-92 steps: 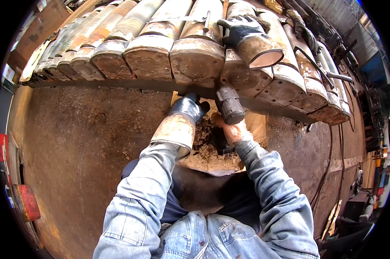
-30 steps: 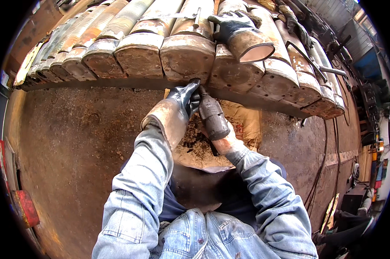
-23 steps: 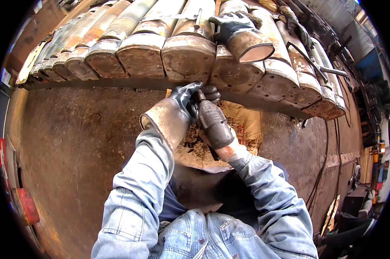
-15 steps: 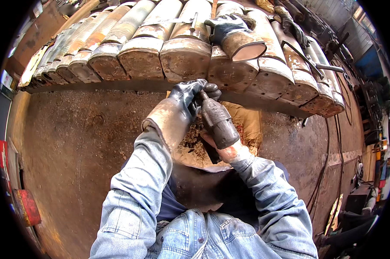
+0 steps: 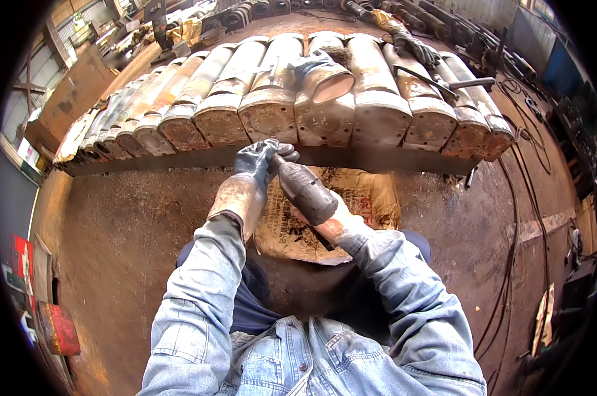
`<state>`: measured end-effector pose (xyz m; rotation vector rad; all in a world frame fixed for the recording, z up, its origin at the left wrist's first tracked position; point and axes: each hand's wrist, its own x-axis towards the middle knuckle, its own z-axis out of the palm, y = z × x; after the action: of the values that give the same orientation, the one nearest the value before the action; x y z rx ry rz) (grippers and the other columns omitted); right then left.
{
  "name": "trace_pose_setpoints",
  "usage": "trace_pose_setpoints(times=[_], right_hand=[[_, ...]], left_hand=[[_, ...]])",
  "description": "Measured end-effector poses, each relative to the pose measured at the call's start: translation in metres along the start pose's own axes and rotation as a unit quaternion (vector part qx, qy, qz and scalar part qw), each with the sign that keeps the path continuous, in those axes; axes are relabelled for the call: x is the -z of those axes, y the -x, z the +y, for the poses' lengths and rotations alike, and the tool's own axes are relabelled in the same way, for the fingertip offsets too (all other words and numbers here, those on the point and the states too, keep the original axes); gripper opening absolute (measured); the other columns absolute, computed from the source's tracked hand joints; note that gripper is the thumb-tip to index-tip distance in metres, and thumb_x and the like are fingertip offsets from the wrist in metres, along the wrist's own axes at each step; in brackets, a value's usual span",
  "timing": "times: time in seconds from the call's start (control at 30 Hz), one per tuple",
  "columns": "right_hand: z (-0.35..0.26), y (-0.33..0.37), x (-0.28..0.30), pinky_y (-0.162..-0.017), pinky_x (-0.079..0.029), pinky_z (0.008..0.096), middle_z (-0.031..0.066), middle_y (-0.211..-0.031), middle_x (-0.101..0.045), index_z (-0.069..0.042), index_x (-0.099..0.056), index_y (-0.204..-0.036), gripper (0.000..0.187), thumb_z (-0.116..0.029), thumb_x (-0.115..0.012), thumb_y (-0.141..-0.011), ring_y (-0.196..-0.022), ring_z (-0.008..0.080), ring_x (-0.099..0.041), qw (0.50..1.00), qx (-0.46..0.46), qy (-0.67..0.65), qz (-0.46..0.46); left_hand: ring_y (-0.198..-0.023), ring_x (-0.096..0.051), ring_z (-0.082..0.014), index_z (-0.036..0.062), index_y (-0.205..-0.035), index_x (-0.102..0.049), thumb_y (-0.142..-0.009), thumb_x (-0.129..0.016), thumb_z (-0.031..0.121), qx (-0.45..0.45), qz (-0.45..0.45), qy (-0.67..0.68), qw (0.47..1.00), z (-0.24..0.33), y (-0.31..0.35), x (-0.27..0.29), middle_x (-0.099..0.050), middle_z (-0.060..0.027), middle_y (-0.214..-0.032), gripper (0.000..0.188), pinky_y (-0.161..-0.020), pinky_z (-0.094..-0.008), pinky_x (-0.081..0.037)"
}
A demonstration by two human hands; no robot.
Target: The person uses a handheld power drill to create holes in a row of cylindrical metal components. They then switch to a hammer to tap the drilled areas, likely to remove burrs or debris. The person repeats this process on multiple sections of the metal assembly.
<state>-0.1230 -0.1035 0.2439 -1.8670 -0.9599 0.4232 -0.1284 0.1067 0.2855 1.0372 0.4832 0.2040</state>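
Between my hands I hold a grimy dark tool (image 5: 307,193) with a thick cylindrical body that narrows to a nose. It points up and to the left, over the near side of the row. My left hand (image 5: 260,164), in a dark-coated work glove with a stained cuff, has its fingers closed about the nose. Whatever small part sits in those fingers is hidden. My right hand (image 5: 333,221) is bare and wraps the tool from behind and below. Most of its fingers are out of sight behind the body. A dark handle-like piece (image 5: 319,237) sticks out beneath.
In front runs a row of rusty, worn metal cylinders with flanged ends (image 5: 267,123). An empty glove (image 5: 325,78), a hammer-like tool (image 5: 467,84) and another glove (image 5: 414,46) lie on it. A stained paper sack (image 5: 371,195) lies below my hands. Hoses (image 5: 510,264) trail at right.
The view has tilted up, showing more of the background beyond the row. My hands and the tool appear slightly further left, with the same hold.
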Motion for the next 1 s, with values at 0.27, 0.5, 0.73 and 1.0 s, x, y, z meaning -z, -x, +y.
trace_pose_setpoints(times=[0.27, 0.5, 0.73, 1.0], right_hand=[[0.024, 0.040, 0.017, -0.115, -0.041, 0.0368, 0.0146, -0.145, -0.055, -0.008, -0.047, -0.148, 0.066, -0.028, -0.074, -0.092, -0.134, 0.0275, -0.052, 0.999, 0.038, 0.011, 0.000], [0.032, 0.036, 0.030, -0.128, -0.023, 0.0378, 0.0132, -0.162, -0.037, -0.007, -0.039, -0.156, 0.070, -0.027, -0.066, -0.095, -0.152, 0.0267, -0.031, 0.998, 0.060, 0.026, 0.013], [0.000, 0.052, 0.052, -0.127, -0.023, 0.0382, 0.0133, -0.162, -0.038, -0.009, -0.035, -0.158, 0.075, -0.035, -0.068, -0.096, -0.152, 0.0283, -0.031, 0.985, 0.107, 0.067, 0.120], [0.022, 0.034, 0.059, -0.097, -0.042, 0.0357, 0.0085, -0.133, -0.052, -0.007, -0.043, -0.149, 0.071, -0.018, -0.079, -0.088, -0.113, 0.0212, -0.049, 0.969, 0.134, 0.029, 0.203]], left_hand=[[-0.096, -0.069, -0.0388, -0.0045, -0.107, -0.067, -0.105, -0.048, 0.024, 0.140, -0.003, 0.175, 0.975, -0.029, 0.025, -0.036, -0.073, -0.0212, -0.100, 0.034, -0.091, -0.0532, -0.056], [-0.096, -0.072, -0.0239, 0.0057, -0.107, -0.072, -0.101, -0.052, 0.022, -0.218, -0.046, -0.621, 0.751, -0.048, -0.051, 0.010, -0.076, -0.0115, -0.106, 0.027, -0.087, -0.0340, -0.056], [-0.114, -0.066, -0.0298, 0.0073, -0.122, -0.068, -0.099, -0.059, 0.044, -0.094, -0.111, -0.736, 0.661, -0.086, -0.076, 0.020, -0.071, -0.0145, -0.123, 0.044, -0.103, -0.0367, -0.049], [-0.095, -0.071, -0.0138, 0.0050, -0.110, -0.075, -0.093, -0.073, 0.005, -0.274, -0.011, -0.510, 0.815, 0.057, -0.035, 0.118, -0.078, -0.0057, -0.101, 0.017, -0.093, -0.0296, -0.058]])
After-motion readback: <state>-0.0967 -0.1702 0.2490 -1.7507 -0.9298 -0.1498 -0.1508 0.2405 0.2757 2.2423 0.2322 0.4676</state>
